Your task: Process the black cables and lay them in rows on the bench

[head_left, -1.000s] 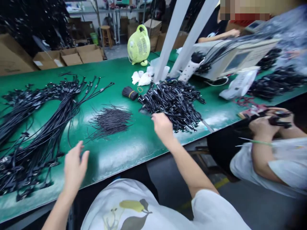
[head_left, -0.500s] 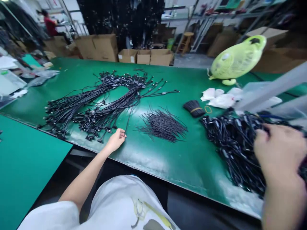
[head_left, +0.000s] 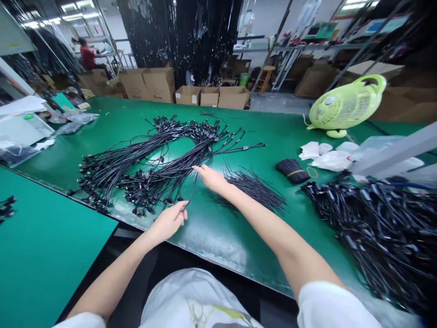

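One cable (head_left: 194, 188) is pinched in the left hand (head_left: 171, 220); I cannot tell if the right hand (head_left: 212, 178) grips anything.

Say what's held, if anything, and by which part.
Left hand: one black cable; whether it's gripped at an end is hidden. Right hand: at the cable bundle, hold unclear.

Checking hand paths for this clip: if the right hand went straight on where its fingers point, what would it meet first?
Most likely the nearby bundle of black cables: the right hand's fingertips overlap its edge in view, though depth, and whether they touch, is unclear.
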### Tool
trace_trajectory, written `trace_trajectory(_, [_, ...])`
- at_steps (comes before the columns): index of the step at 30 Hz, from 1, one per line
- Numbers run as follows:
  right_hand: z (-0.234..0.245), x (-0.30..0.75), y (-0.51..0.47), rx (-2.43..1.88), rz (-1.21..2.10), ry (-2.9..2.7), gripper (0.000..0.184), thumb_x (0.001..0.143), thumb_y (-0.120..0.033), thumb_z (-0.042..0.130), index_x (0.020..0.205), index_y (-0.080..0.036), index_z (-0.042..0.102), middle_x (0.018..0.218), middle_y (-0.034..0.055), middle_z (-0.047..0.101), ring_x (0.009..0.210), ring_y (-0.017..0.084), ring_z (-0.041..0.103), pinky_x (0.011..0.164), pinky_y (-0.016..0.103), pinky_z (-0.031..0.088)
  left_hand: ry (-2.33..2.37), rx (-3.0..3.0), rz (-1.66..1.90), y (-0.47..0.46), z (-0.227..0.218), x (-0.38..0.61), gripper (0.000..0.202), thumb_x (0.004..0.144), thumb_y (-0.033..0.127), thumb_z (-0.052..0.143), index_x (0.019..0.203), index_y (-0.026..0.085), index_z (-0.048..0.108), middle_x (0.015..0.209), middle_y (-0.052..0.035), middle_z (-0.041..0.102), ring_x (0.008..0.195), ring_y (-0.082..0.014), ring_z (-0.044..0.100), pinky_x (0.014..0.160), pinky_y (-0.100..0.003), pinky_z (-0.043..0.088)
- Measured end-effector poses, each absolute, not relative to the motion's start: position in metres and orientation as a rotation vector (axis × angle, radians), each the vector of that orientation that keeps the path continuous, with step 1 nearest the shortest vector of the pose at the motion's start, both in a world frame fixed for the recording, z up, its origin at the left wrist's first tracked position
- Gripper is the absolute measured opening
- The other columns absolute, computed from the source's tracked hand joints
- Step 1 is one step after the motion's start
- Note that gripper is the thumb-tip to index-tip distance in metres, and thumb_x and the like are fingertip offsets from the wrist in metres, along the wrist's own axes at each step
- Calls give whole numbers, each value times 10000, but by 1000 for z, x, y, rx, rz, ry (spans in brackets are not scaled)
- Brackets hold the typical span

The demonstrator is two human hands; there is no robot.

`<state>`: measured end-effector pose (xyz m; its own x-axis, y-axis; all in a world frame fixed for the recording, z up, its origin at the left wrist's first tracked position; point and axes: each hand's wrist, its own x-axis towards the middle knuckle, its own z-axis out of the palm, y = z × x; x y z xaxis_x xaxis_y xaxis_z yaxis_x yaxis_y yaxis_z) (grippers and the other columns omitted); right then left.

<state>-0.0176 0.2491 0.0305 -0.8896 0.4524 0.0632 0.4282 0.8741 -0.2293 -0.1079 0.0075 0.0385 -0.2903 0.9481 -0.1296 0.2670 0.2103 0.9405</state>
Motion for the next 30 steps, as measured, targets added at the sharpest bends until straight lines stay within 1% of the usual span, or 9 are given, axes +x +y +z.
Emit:
trace_trajectory(3, [27,-49,278,-758,287,-2942,491,894,-79,416,1375,-168,456,1288,178,479,1123,246,512,895,329,425,1869,1561,800,-10,33,-146,270,848,277,527,1073,239,672,1046,-74,681,1011,-245,608,939,-376,432])
trace_trajectory(7, [14,-62,296,-846,355,-2963,377,873,-121,516,1247,-107,562,1167,172,552,1056,229,538,906,313,418,1995,1691,871,28,43,-185,361,927,356,444,1238,261,601,1137,-79,666,1081,-243,597,984,-356,420])
trace_trajectory(9, [5,-63,290,-888,396,-2939,372,889,-103,476,1252,-109,556,1150,148,567,1052,198,541,933,287,408,2120,1708,869,81,49,-198,492,919,374,477,1380,205,471,1203,-118,634,1145,-256,564,1029,-352,381])
trace_trajectory(12, [-7,-64,263,-971,413,-2858,378,894,-76,418,1242,-115,561,1186,135,556,1103,181,514,983,282,389,2247,1666,712,178,47,-208,661,893,381,537,1439,65,340,1361,-228,508,1269,-317,465,1054,-381,343])
trace_trajectory(16, [-23,-63,223,-1123,338,-2674,475,888,-61,341,1348,-88,457,1348,193,449,1198,226,454,1009,360,398,2351,1586,716,283,31,-204,785,853,340,601,1442,-33,238,1377,-322,428,1288,-387,406,1040,-437,332])
trace_trajectory(21, [-40,-62,218,-1143,269,-2544,477,848,-91,401,1312,-138,498,1358,153,467,1159,249,480,1001,386,424,2422,1551,777,365,11,-197,694,887,253,528,1438,-37,222,1330,-333,436,1235,-363,442,992,-416,368])
trace_trajectory(25, [-50,-61,227,-1110,297,-2482,495,814,-90,419,1296,-171,499,1354,129,474,1155,260,479,1004,406,430,2490,1431,820,411,1,-204,787,829,248,649,1421,-63,234,1398,-389,307,1277,-391,401,993,-429,369])
trace_trajectory(27, [-54,-61,230,-1087,334,-2456,498,813,-93,414,1297,-185,493,1365,121,467,1166,265,471,1012,420,425,2525,1343,836,426,-2,-210,795,804,245,693,1416,-39,271,1444,-367,265,1327,-396,345,1021,-451,360])
trace_trajectory(30, [-55,-60,231,-1082,383,-2427,496,819,-87,405,1295,-193,494,1384,118,450,1172,274,466,1006,439,424,2539,1212,870,439,-4,-221,573,859,289,639,1358,101,429,1428,-210,396,1278,-335,431,1013,-506,403])
